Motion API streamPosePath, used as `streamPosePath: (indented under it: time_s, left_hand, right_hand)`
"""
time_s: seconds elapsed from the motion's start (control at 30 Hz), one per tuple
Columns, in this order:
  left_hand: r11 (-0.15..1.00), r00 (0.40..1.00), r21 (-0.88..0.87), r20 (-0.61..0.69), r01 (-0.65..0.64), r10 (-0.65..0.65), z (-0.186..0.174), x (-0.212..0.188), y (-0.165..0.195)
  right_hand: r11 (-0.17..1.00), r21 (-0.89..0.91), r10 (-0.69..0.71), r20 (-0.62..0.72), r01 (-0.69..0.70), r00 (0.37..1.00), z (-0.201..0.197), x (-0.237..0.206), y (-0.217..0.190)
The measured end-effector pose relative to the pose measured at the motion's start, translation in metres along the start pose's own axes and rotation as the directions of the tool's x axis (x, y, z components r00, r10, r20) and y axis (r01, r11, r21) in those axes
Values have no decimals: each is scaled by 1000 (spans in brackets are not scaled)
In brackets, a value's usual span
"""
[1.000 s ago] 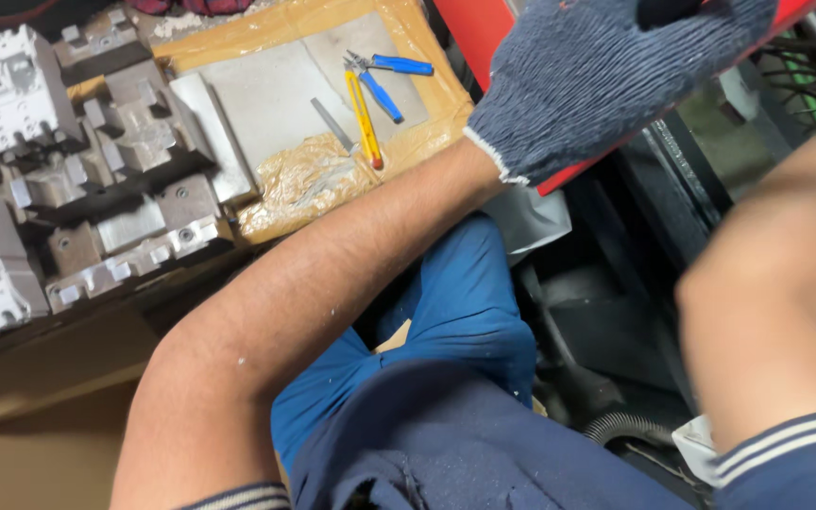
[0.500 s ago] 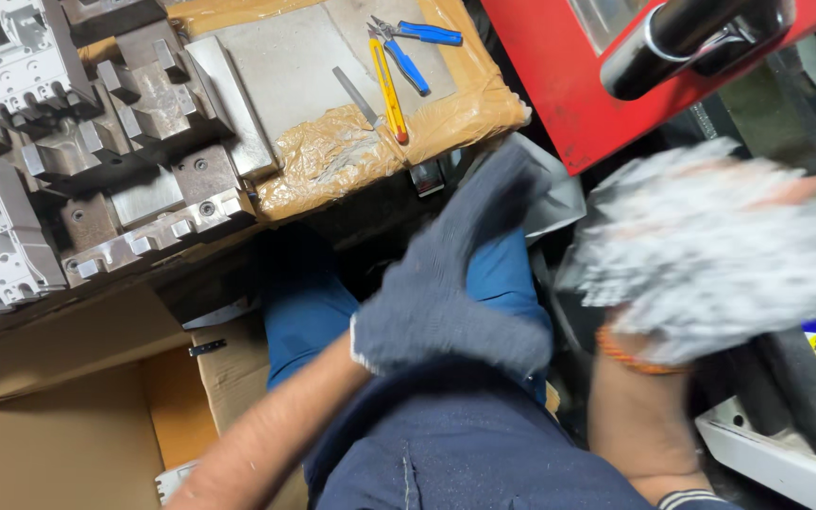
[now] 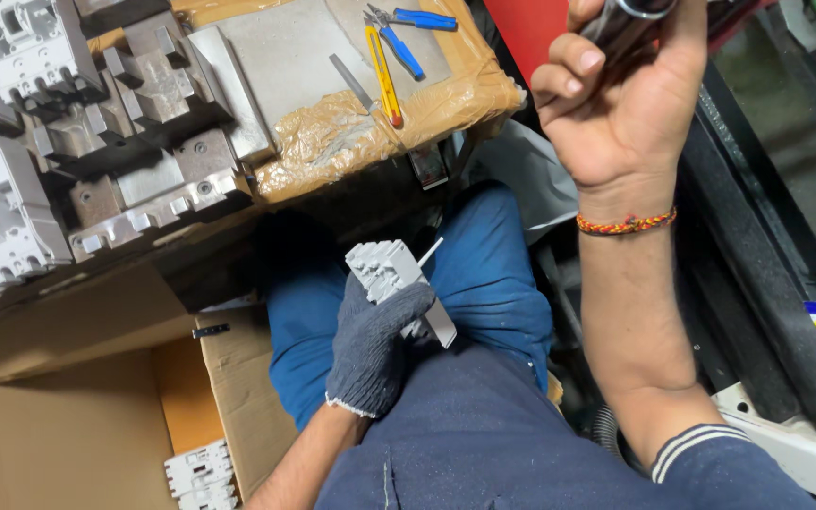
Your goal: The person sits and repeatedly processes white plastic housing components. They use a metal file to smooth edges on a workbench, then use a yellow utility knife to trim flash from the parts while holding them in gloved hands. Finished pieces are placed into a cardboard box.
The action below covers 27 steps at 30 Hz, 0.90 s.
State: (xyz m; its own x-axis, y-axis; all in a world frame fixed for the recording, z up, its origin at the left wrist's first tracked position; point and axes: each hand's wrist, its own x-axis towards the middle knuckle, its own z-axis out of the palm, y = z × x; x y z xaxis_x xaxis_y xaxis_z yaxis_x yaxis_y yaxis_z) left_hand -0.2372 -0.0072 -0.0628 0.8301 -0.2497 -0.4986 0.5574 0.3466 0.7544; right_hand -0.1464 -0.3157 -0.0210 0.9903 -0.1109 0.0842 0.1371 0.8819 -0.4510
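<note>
Gloved left hand holds a grey plastic part over the lap; bare right hand grips a metal handle overhead.

Nearest, at about 6 o'clock, the left hand (image 3: 377,342) in a dark knit glove has its fingers wrapped around a light grey moulded part (image 3: 397,283) — it rests above the blue trousers (image 3: 484,274). At 8 o'clock an open cardboard box (image 3: 96,425) holds more white parts (image 3: 200,472). Farther, at 1 o'clock, the bare right hand (image 3: 616,104), a braided orange wristband (image 3: 627,224) on its wrist, is curled tight around a shiny metal handle (image 3: 630,14). Farthest, at 11 to 12 o'clock, grey metal blocks (image 3: 134,123) sit beside a tape-wrapped board (image 3: 332,142) bearing a yellow knife (image 3: 383,76) and blue-handled pliers (image 3: 408,28).
</note>
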Motion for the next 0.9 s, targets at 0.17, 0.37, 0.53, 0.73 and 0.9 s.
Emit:
streamPosePath:
  time_s: [0.17, 0.37, 0.53, 0.73, 0.9]
  left_hand:
    - [999, 1000, -49, 12, -4, 4, 4, -4, 1]
    - [997, 998, -54, -46, 49, -52, 5, 6, 2]
    - [995, 996, -34, -19, 91, -92, 7, 11, -1]
    - [995, 996, 46, 24, 90, -91, 11, 10, -4]
    - [992, 994, 69, 25, 102, -104, 11, 6, -4]
  right_hand:
    - [999, -13, -31, 20, 31, 999, -5, -28, 0]
    - [982, -115, -133, 146, 150, 980, -21, -92, -4]
    - [945, -158, -221, 335, 286, 916, -33, -142, -15]
    - [957, 4, -235, 599, 291, 765, -32, -183, -22]
    - [899, 38, -347, 667, 436, 659, -40, -227, -27]
